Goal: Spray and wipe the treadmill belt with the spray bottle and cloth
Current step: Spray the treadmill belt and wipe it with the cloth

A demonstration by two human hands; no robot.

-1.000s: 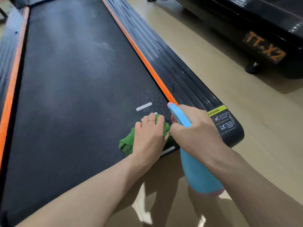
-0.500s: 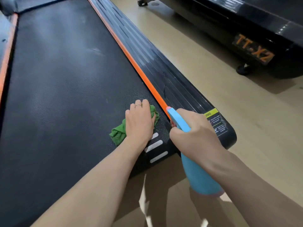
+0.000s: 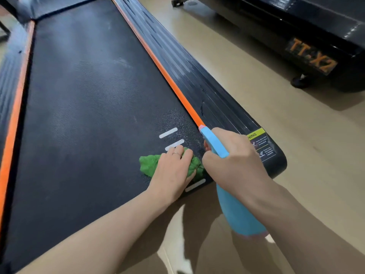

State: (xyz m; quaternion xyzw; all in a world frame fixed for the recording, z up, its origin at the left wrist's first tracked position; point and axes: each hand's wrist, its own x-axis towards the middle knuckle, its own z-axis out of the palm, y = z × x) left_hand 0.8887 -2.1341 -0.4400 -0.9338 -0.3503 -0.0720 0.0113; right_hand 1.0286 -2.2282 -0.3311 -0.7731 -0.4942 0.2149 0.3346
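Note:
The black treadmill belt (image 3: 88,107) runs away from me, with white dash marks near its rear right corner. My left hand (image 3: 173,171) presses flat on a crumpled green cloth (image 3: 148,164) on the belt, close to that corner. My right hand (image 3: 235,165) grips the neck of a light blue spray bottle (image 3: 235,214), which hangs over the floor just behind the belt's end, nozzle pointing toward the belt. A fine speckle of droplets shows on the belt around the dashes.
Orange strips and ribbed black side rails (image 3: 197,76) flank the belt. A warning sticker (image 3: 260,145) sits on the right rail's end. Another black machine marked TT-X2 (image 3: 312,56) stands on the beige floor (image 3: 296,155) to the right.
My left hand slid the green cloth forward up the belt, then back toward the rear right corner. The right hand and bottle have stayed beside the belt's end.

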